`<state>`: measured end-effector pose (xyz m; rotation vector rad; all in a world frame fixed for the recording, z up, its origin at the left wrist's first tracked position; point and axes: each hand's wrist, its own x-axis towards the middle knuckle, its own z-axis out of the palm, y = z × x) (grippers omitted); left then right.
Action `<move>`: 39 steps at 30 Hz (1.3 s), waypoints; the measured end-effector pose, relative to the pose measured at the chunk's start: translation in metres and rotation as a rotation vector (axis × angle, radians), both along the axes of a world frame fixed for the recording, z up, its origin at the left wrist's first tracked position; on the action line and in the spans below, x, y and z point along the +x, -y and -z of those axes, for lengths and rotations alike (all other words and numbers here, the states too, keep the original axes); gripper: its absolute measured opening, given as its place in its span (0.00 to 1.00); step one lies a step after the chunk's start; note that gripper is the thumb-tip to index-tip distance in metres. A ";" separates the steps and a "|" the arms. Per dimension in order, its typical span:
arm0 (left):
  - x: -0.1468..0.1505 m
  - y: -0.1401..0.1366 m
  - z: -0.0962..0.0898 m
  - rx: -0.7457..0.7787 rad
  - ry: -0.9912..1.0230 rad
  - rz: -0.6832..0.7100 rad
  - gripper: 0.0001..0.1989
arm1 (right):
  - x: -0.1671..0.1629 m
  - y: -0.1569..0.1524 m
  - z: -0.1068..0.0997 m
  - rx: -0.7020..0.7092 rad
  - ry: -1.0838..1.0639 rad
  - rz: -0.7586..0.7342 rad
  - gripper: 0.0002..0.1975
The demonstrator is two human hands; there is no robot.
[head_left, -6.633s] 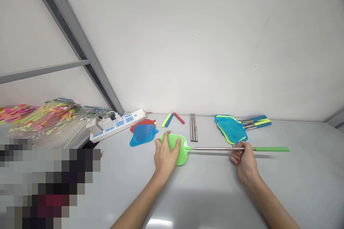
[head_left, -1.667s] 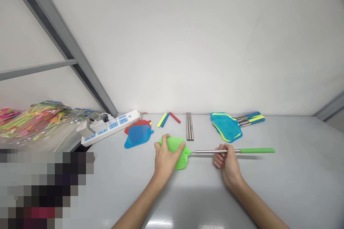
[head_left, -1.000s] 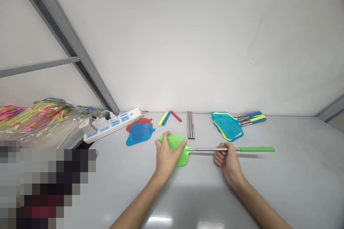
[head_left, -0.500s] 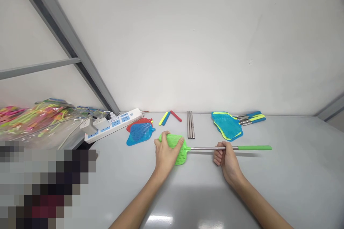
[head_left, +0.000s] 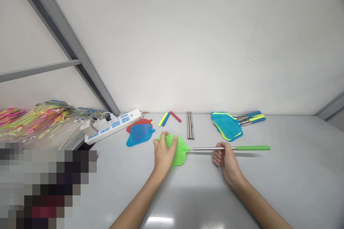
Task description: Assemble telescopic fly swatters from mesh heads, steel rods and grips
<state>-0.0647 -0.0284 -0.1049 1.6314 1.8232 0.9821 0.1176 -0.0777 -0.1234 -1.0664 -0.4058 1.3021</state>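
A green fly swatter (head_left: 180, 152) lies lengthwise in front of me, with a perforated head, a metal rod and a green grip at the right end. My left hand (head_left: 163, 154) holds the swatter's head, fingers over its far left edge and thumb on its face. My right hand (head_left: 227, 159) is closed round the metal rod, just left of the green grip. Behind the left hand are loose blue (head_left: 139, 134) and red (head_left: 134, 125) swatter heads. Yellow, blue and red grips (head_left: 176, 116) and several metal rods (head_left: 190, 125) lie behind the swatter.
Blue and yellow swatters (head_left: 227, 127) are stacked at the back right, handles pointing right. A white power strip (head_left: 115, 126) with plugs and cables stands at the left. Bagged colourful items (head_left: 40, 118) lie beyond it. A wall (head_left: 193, 61) closes off the table's back.
My left thumb has shifted slightly left on the green head. The swatter has moved a touch to the left; my right hand stays on the rod.
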 end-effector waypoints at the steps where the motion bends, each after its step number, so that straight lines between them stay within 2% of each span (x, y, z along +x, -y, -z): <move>1: 0.000 0.000 -0.001 0.005 0.000 0.002 0.18 | 0.000 0.000 0.000 -0.004 0.000 0.004 0.14; 11: -0.003 -0.001 -0.002 0.021 0.090 -0.012 0.12 | -0.001 0.000 -0.001 -0.025 0.008 0.031 0.13; 23: -0.014 -0.012 0.005 0.111 0.248 0.063 0.09 | 0.002 0.001 -0.003 -0.016 -0.012 0.013 0.14; 28: -0.015 -0.012 0.005 0.094 0.361 -0.012 0.09 | 0.004 0.001 -0.005 -0.022 -0.032 0.037 0.13; 39: -0.011 -0.013 -0.004 0.017 0.588 -0.007 0.06 | 0.006 -0.003 -0.004 -0.035 -0.037 0.066 0.13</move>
